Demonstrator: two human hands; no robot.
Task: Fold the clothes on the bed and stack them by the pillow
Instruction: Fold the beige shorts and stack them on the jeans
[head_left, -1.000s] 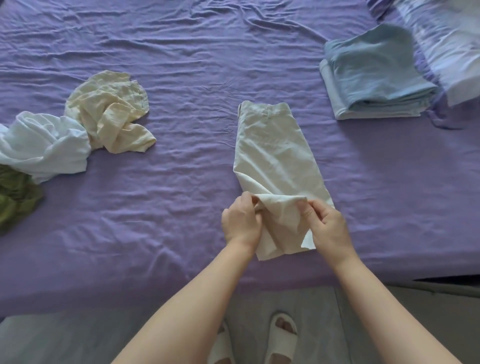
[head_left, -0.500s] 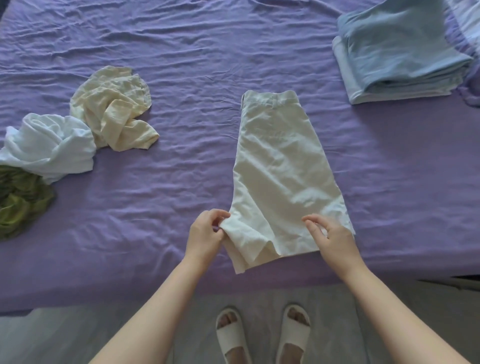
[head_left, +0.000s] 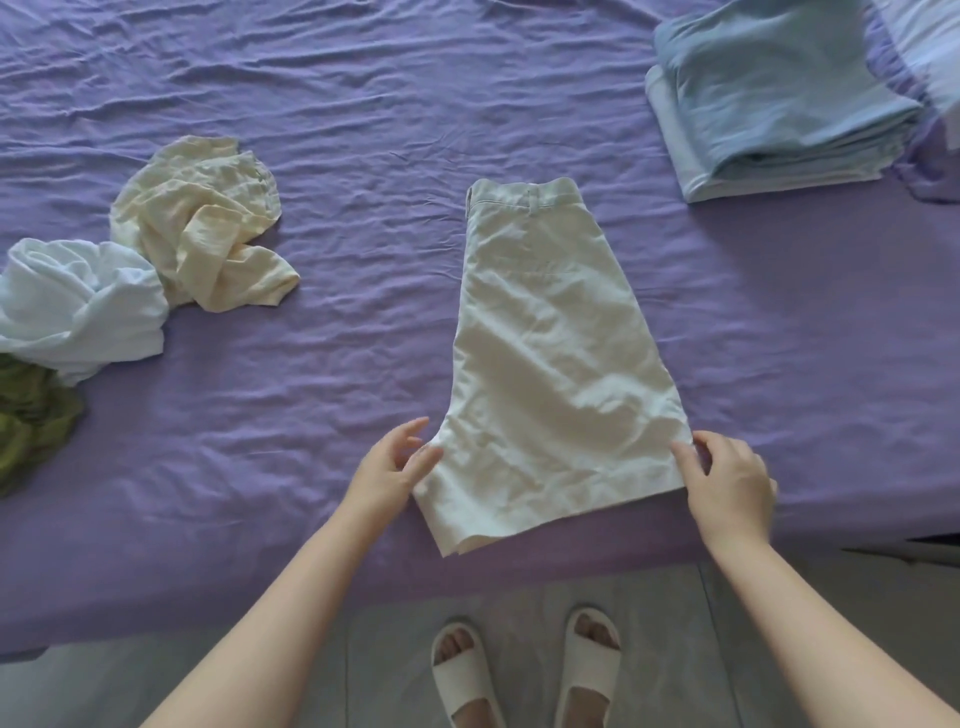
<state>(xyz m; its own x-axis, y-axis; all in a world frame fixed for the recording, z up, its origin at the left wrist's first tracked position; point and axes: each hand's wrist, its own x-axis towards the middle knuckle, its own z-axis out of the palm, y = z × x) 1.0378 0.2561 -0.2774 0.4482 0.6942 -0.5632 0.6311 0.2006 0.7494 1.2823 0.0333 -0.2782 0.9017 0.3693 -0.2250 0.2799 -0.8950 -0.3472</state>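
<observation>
Shorts (head_left: 550, 374) cream; sheet (head_left: 363, 104) purple; crumpled garments pale yellow (head_left: 202, 223), white (head_left: 78, 306), green (head_left: 31, 415); folded stack (head_left: 774, 98) light blue.

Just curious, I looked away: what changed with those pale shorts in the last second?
The hem of the shorts, bunched in both hands before, is now spread flat. The left hand and right hand moved apart and opened at its corners. The crumpled clothes and folded stack stayed put.
</observation>
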